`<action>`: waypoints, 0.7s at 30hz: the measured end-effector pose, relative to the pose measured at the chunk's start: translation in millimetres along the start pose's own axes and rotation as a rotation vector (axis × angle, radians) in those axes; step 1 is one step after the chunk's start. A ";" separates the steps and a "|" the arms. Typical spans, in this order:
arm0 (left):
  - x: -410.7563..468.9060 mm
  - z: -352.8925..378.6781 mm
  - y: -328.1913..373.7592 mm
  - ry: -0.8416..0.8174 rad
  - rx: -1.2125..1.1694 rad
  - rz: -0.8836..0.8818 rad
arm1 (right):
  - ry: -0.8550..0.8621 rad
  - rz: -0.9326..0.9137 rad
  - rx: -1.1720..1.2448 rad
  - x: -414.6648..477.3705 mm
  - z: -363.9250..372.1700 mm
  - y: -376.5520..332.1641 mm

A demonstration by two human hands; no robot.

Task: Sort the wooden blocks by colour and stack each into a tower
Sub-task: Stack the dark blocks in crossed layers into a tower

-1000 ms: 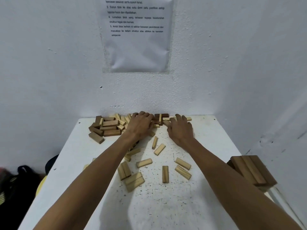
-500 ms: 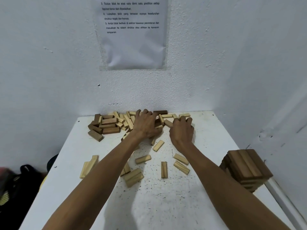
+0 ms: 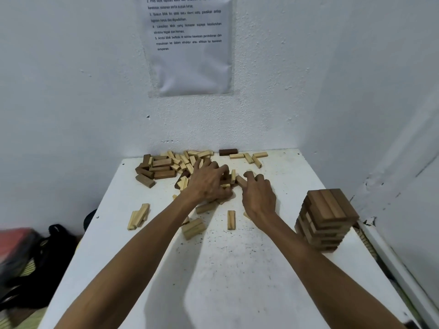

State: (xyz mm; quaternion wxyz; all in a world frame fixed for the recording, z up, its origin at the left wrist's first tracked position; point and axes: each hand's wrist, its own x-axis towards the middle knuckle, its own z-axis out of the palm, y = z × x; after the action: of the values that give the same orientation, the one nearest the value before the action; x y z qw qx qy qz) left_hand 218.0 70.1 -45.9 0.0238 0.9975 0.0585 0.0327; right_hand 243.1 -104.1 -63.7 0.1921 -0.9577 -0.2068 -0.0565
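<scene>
Head camera: a person's left hand [image 3: 209,184] claws over a knot of wooden blocks [image 3: 226,181] mid-table, fingers curled round several of them. The right hand [image 3: 259,197], fingers bent, appears to pinch one brown block [image 3: 240,180] between thumb and forefinger. A dark tower [image 3: 326,219] stands near the right edge of the table [image 3: 237,269]. The sound course is probably to lift out one colour only, with forearms kept clear of the tower. Half a second earlier both hands worked nearer the wall; drawing back has bared a dark block [image 3: 228,152] there.
</scene>
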 end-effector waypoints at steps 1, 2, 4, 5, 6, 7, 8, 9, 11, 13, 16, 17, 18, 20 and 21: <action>-4.7 -0.3 2.4 -0.010 0.005 0.003 | -0.013 -0.005 -0.011 -3.9 -1.2 1.2; -8.6 -1.1 5.0 -0.010 -0.002 -0.003 | -0.029 -0.008 -0.020 -6.7 -2.3 2.4; -12.6 -4.5 8.6 -0.001 -0.016 -0.020 | -0.056 -0.008 -0.029 -10.4 -4.5 4.1; -13.1 -7.0 9.7 -0.008 -0.011 -0.027 | -0.064 -0.005 -0.031 -11.5 -6.2 4.6; -12.7 -9.0 9.9 -0.020 -0.003 -0.034 | -0.069 0.000 -0.032 -12.3 -7.6 5.0; -11.7 -11.0 9.6 -0.035 -0.003 -0.045 | -0.070 0.004 -0.032 -12.9 -9.2 5.0; -9.7 -13.7 8.7 -0.056 -0.013 -0.059 | -0.070 0.003 -0.035 -12.7 -10.2 4.9; -8.2 -16.2 8.6 -0.079 -0.025 -0.076 | -0.073 0.003 -0.037 -13.4 -10.9 4.9; -4.4 -22.1 8.5 -0.119 -0.033 -0.095 | -0.074 0.003 -0.034 -13.6 -10.8 5.3; -3.0 -27.2 9.6 -0.132 -0.007 -0.078 | -0.074 0.001 -0.028 -14.9 -9.9 5.6; -6.9 -29.5 10.7 -0.109 0.003 -0.046 | -0.069 -0.014 -0.027 -18.9 -8.4 5.0; -9.1 -28.9 10.9 -0.103 -0.004 -0.031 | -0.068 -0.015 -0.024 -20.6 -8.6 4.9; -11.4 -28.2 10.5 -0.099 -0.011 -0.014 | -0.065 -0.015 -0.018 -21.7 -9.0 5.4; -16.9 -25.7 7.2 -0.094 -0.016 0.028 | -0.061 -0.018 -0.008 -24.6 -10.5 6.9; -19.5 -24.1 4.0 -0.100 -0.017 0.050 | -0.058 -0.023 -0.003 -26.2 -11.5 7.8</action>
State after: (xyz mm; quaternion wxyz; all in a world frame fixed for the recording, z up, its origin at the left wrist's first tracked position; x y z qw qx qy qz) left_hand 197.5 64.9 -22.9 0.0345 0.9988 0.0318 -0.0161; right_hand 222.2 -124.9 -60.7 0.1839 -0.9567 -0.2233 -0.0314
